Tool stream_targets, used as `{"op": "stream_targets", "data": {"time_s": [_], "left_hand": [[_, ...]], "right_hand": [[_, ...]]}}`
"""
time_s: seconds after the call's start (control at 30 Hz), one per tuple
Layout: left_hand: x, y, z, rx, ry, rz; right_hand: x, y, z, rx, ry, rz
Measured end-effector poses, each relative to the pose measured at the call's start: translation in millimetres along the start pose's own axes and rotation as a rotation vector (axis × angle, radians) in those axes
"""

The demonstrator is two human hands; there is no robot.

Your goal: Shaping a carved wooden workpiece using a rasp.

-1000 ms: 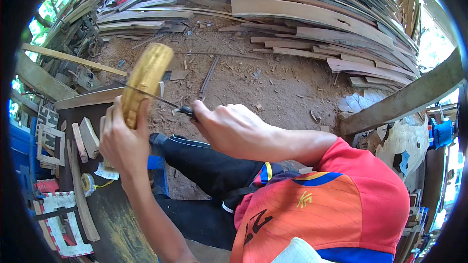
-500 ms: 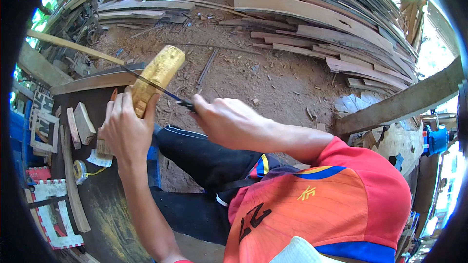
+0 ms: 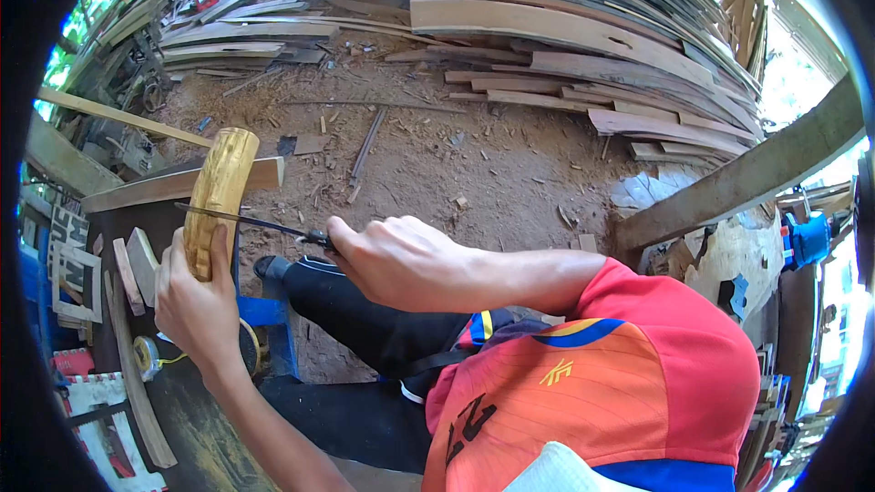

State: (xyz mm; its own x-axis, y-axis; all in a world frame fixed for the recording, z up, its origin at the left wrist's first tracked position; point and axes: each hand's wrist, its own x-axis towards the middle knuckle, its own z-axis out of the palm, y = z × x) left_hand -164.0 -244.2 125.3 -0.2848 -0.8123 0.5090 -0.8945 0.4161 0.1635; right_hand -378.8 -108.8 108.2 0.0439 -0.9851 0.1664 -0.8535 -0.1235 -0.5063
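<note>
- Wooden piece (image 3: 223,173), one: golden, rounded, gently curved; upright with a slight tilt, at the tabletop's far right corner as we see it. Whether its lower end meets the tabletop (image 3: 196,419), we cannot tell.
- Left hand (image 3: 196,301): ours, closed around the lower part of the piece, thumb along its near side.
- Right hand (image 3: 392,260): ours, fist wrapped about the dark handle of a slim tool.
- Slim tool (image 3: 260,222), one: narrow dark blade, which we keep crosswise over the face of the piece, tip past its left side.
- Board (image 3: 137,194), one: long, at the tabletop's far edge, behind the piece.
- Wood blocks (image 3: 142,260), two: side by side, toward the far left corner.
- Wooden strip (image 3: 138,383), one: long, nearer the left edge.
- Tape measure (image 3: 146,355), one: round, yellow tape showing, just beside the strip.
- Saw blade (image 3: 96,414), one: toothed, dark, at the left edge.
</note>
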Motion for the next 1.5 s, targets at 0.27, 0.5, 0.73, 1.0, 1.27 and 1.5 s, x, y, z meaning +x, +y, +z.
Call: {"op": "stream_targets", "data": {"time_s": [0.27,0.5,0.73,1.0,1.27,1.5], "left_hand": [[-9.9,-26.4,7.0,0.042,0.029,0.014],[-32.8,-22.0,-3.1,0.022,0.002,0.001],[-53.3,-66.2,-24.1,0.023,0.043,-0.229],[-67.4,-48.6,-25.5,0.02,-0.003,-0.132],[-72.5,-44.6,-24.2,-0.001,-0.001,-0.15],[-91.7,-85.3,-44.9,0.113,0.068,-0.312]], "right_hand": [[1.4,-6.6,17.2,0.076,-0.028,-0.079],[13.7,-16.9,27.3,0.104,-0.006,-0.135],[11.5,-20.5,32.3,0.148,-0.072,-0.167],[16.5,-32.4,42.2,0.136,-0.031,-0.278],[23.4,-51.2,38.2,0.132,-0.181,-0.227],[14.3,-58.6,50.6,0.231,-0.237,-0.232]]}}
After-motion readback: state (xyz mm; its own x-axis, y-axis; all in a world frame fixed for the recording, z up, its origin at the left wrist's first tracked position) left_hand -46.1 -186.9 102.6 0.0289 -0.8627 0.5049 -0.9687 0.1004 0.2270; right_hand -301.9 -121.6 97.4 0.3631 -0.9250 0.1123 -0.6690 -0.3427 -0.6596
